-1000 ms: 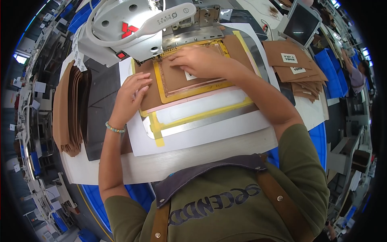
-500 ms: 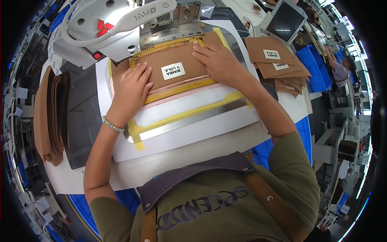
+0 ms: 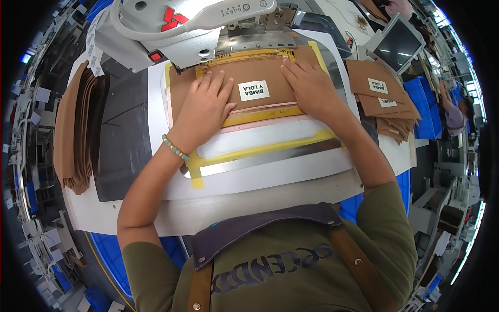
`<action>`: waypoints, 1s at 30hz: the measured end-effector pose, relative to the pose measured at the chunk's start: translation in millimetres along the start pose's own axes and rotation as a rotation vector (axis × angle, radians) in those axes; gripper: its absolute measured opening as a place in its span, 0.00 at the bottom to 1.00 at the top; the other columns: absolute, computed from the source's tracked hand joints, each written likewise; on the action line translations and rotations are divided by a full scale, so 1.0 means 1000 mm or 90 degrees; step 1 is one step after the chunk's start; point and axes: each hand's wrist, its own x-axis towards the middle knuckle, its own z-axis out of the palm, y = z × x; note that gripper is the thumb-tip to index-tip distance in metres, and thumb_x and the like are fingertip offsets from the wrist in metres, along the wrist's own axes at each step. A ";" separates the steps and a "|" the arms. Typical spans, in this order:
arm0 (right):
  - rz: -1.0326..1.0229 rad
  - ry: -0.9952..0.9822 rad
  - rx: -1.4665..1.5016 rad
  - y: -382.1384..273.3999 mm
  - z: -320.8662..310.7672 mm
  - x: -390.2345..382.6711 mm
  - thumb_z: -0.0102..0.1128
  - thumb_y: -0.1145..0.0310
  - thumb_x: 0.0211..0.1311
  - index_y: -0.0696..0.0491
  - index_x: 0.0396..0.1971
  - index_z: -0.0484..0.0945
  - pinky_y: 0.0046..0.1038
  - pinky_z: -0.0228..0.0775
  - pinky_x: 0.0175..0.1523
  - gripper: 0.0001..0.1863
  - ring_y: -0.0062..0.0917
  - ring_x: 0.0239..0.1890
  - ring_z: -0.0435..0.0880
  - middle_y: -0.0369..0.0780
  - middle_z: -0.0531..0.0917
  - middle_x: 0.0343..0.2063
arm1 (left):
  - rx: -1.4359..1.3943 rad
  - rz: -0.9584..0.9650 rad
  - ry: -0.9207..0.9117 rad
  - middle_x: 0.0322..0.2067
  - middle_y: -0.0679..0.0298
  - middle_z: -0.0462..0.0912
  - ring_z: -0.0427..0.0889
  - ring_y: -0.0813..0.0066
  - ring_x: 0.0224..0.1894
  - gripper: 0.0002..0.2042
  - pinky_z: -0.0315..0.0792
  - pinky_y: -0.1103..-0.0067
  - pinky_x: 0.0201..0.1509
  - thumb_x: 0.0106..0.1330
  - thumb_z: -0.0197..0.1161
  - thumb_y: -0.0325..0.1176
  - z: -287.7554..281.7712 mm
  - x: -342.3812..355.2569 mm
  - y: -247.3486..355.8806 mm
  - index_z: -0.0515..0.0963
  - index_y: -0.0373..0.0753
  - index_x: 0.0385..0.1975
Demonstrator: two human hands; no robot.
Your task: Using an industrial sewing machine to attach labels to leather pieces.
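A flat brown panel (image 3: 254, 72) with a white label (image 3: 254, 91) lies inside a yellow-edged frame (image 3: 270, 114), close to the metal plate of a sewing machine (image 3: 202, 47). My left hand (image 3: 205, 106) rests flat on the panel's left part, its fingers stretched toward the machine. On the panel's right side lies my right hand (image 3: 312, 93), fingers extended and palm down. The label shows between the two hands. Neither hand grips anything; what lies beneath the palms is hidden.
Stacked brown panels (image 3: 377, 86) with white labels sit to the right, beside a blue bin (image 3: 422, 112) and a small screen (image 3: 397, 44). Folded brown pieces (image 3: 78, 130) hang at the left. White sheeting with yellow tape (image 3: 260, 151) covers the table front. Another person (image 3: 456, 112) is far right.
The whole view has shifted, so the machine, panel and table appear further right. Both hands remain laid on the panel, with little visible movement against it.
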 end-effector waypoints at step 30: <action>-0.028 0.005 0.099 0.006 -0.010 0.012 0.62 0.79 0.60 0.58 0.53 0.80 0.38 0.77 0.56 0.19 0.35 0.56 0.82 0.41 0.84 0.52 | -0.047 -0.001 -0.061 0.64 0.49 0.77 0.75 0.52 0.66 0.26 0.69 0.62 0.69 0.77 0.64 0.42 -0.013 0.007 -0.005 0.75 0.33 0.69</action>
